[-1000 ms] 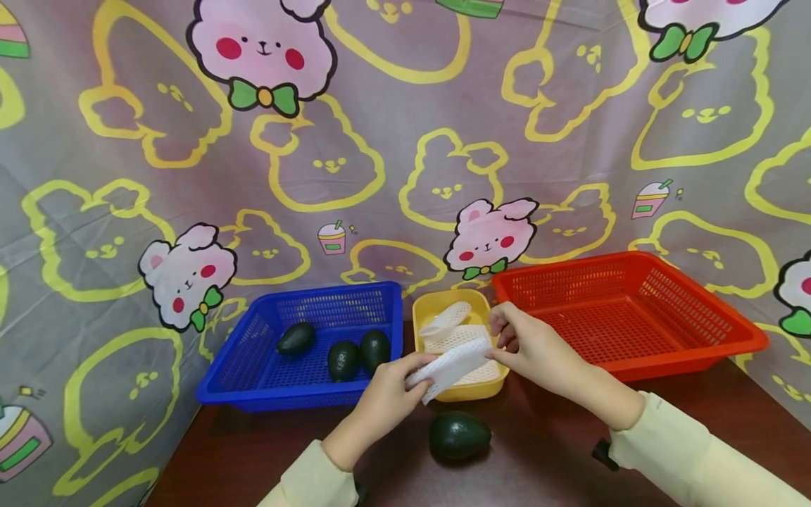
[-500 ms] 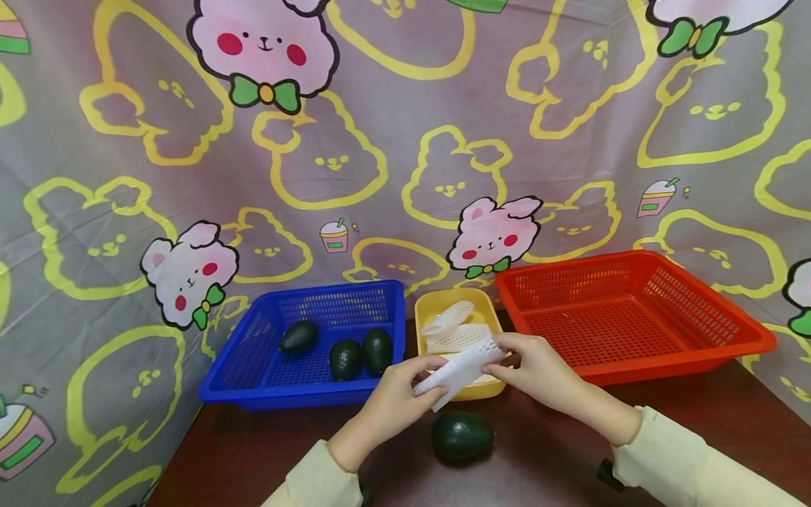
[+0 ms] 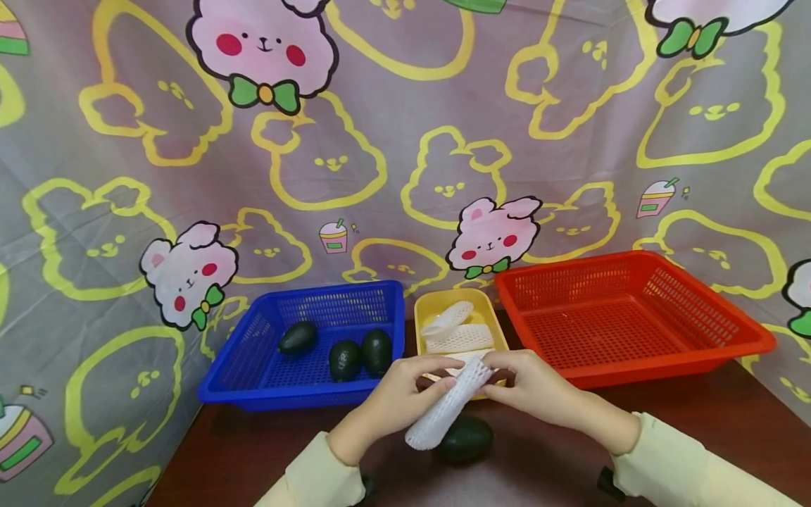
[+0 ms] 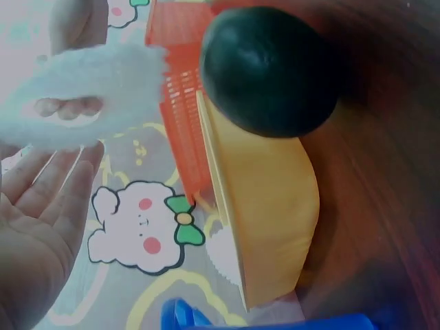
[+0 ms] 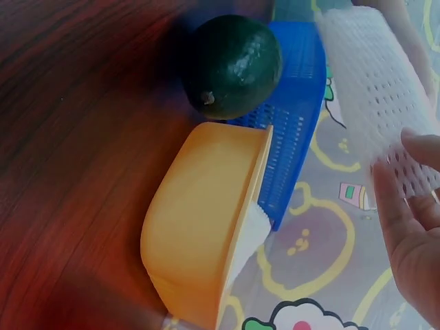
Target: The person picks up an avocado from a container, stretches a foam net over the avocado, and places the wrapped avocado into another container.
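Observation:
A white foam net sleeve [image 3: 440, 415] hangs tilted between both hands, its lower end toward the person. My left hand [image 3: 393, 394] holds its left side, thumb lying on the mesh. At the upper end my right hand [image 3: 532, 387] pinches the edge between thumb and fingers. In the left wrist view, the sleeve [image 4: 117, 75] gapes in an oval, with fingertips showing through it. Just below, a dark green avocado [image 3: 470, 443] lies on the table, partly covered by the sleeve in the head view.
Behind the hands stands a yellow tub [image 3: 423, 299] with several more foam sleeves [image 3: 459, 338]. A blue basket [image 3: 266, 394] at left holds three avocados [image 3: 345, 359]. The red basket [image 3: 640, 324] is at right. A patterned cloth [image 3: 380, 176] hangs behind them all.
The sleeve has swung from a slant across the tub to a steeper tilt, its lower end now over the avocado. The right hand has come closer to the left and lower.

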Demonstrator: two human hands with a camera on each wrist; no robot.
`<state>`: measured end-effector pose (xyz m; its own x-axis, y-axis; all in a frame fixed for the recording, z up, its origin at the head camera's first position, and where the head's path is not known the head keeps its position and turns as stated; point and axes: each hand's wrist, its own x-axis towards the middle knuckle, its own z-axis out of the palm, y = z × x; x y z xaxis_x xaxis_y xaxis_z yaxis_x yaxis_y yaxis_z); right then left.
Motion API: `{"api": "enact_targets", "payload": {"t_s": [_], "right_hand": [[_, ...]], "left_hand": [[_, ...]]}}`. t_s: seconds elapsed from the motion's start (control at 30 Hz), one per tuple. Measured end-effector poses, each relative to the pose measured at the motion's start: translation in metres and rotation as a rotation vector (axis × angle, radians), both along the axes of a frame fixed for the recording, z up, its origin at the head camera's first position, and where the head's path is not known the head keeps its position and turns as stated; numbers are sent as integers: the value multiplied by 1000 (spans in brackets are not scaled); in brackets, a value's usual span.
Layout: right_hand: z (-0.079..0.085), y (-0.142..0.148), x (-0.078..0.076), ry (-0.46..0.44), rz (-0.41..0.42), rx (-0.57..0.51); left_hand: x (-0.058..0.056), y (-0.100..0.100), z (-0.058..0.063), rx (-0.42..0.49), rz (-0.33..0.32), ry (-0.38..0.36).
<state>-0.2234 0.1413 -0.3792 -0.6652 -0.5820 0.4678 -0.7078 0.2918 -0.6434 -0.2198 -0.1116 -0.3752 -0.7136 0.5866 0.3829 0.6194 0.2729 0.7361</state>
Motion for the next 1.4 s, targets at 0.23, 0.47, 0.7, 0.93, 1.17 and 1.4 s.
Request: {"api": "enact_targets", "payload": {"t_s": [0.23,0.47,0.7,0.93,1.17,1.4], "right_hand": [[-2,-1,-1,68,62,13],[0,-1,-1,120,186,35],[3,0,3,73,256,63],[0,2,4,-15,317,65],[2,7,4,-12,332,86],[1,16,5,-19,285,121]], "left_hand": [[1,7,-1,-41,-90,20],[0,6,2,-53,-157,-5],[1,2,3,-29,-111,-2],[3,-2,2,-30,-240,-211],[0,-9,2,-10,-193,-270],[-3,-15,0,-19,-141,-247]]}}
